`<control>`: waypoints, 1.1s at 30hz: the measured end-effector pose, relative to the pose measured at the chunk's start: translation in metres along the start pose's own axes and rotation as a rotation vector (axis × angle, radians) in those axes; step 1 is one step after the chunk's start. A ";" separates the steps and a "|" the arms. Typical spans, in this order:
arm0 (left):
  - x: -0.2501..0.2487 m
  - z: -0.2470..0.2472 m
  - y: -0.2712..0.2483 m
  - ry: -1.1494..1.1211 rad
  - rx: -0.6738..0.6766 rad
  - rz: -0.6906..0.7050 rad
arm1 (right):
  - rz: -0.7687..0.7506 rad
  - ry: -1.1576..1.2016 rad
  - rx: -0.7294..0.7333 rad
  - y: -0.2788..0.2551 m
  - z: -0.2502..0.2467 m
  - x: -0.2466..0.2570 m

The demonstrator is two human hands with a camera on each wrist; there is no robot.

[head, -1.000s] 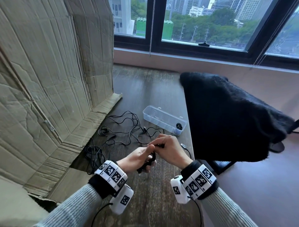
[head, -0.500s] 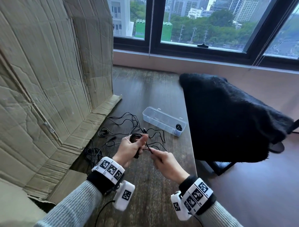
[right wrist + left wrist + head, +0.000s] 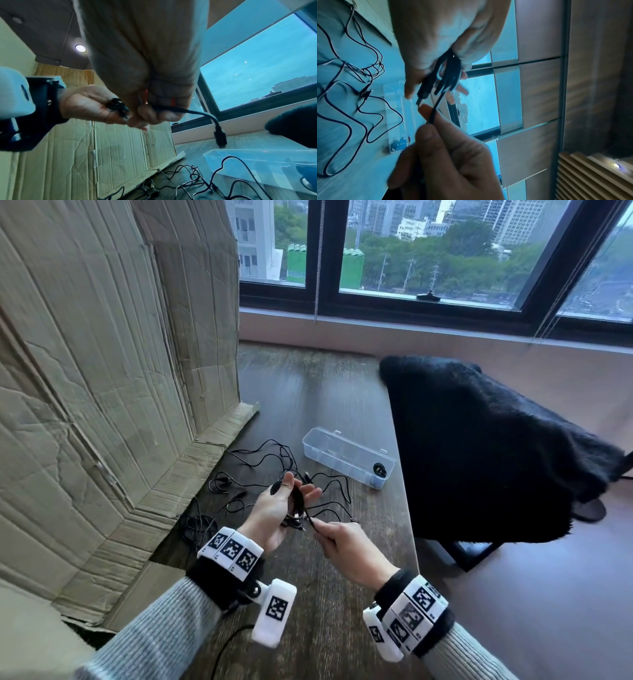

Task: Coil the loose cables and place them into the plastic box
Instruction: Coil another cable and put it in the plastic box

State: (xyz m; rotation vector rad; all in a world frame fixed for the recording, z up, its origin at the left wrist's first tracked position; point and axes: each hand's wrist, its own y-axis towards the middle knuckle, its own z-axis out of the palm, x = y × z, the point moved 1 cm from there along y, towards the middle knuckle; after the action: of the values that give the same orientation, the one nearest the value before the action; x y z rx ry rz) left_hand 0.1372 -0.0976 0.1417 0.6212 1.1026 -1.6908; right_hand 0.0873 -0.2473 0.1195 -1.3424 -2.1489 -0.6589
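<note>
Two hands work one black cable above the near right part of the table (image 3: 318, 398). The left hand (image 3: 274, 510) holds the coil (image 3: 297, 501), a bundle of loops lying across its palm with the thumb and fingers curled loosely round it. The right hand (image 3: 346, 546) pinches the free tail (image 3: 310, 517) just below the bundle, its fingers closed on the strand; in the right wrist view the plug (image 3: 220, 138) hangs past its knuckles.

To finish the coil well, I judge the tail should be wound snugly around the middle of the loops while the left hand stays firm, or the loops will spring open. Keeping the tail short and taut should stop the plug from swinging into the loose cables (image 3: 260, 470), which lie tangled on the table between the cardboard (image 3: 102, 405) and the box (image 3: 346, 457).

That box sits open near the right edge, beyond the hands, with one small dark item at its near end. The bundle will likely need to be compact to fit its narrow trough.

Both wrists hover above the table; the left palm turns up and inward, the right hand is knuckles up and angled toward the left.
</note>
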 end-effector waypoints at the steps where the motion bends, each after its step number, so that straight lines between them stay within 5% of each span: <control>1: -0.001 0.002 0.001 -0.055 -0.016 0.021 | -0.002 -0.004 0.037 0.000 0.004 0.003; 5: -0.003 0.002 0.006 -0.061 -0.067 0.074 | -0.015 -0.024 0.185 -0.009 0.014 0.014; 8: 0.003 -0.007 0.008 0.368 -0.086 0.209 | -0.115 -0.096 0.257 -0.014 0.003 0.027; 13: 0.023 -0.009 -0.008 0.887 0.227 0.276 | -0.265 -0.131 0.207 0.005 -0.043 0.045; 17: 0.022 0.001 -0.024 0.708 0.439 0.062 | -0.145 -0.060 0.043 0.019 -0.061 0.035; 21: 0.020 -0.003 -0.026 0.666 0.533 0.065 | -0.044 -0.006 0.015 0.021 -0.052 0.024; 27: 0.016 -0.012 -0.022 0.736 0.510 0.092 | -0.086 0.003 0.090 0.014 -0.031 0.021; 33: 0.017 -0.014 -0.013 0.785 0.507 0.152 | -0.077 0.063 -0.017 0.009 -0.028 0.023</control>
State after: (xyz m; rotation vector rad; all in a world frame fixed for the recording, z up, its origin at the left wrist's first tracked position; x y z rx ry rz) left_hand 0.1175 -0.0912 0.1265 1.7515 1.0907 -1.6243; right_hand 0.0917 -0.2464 0.1571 -1.2359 -2.1586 -0.7408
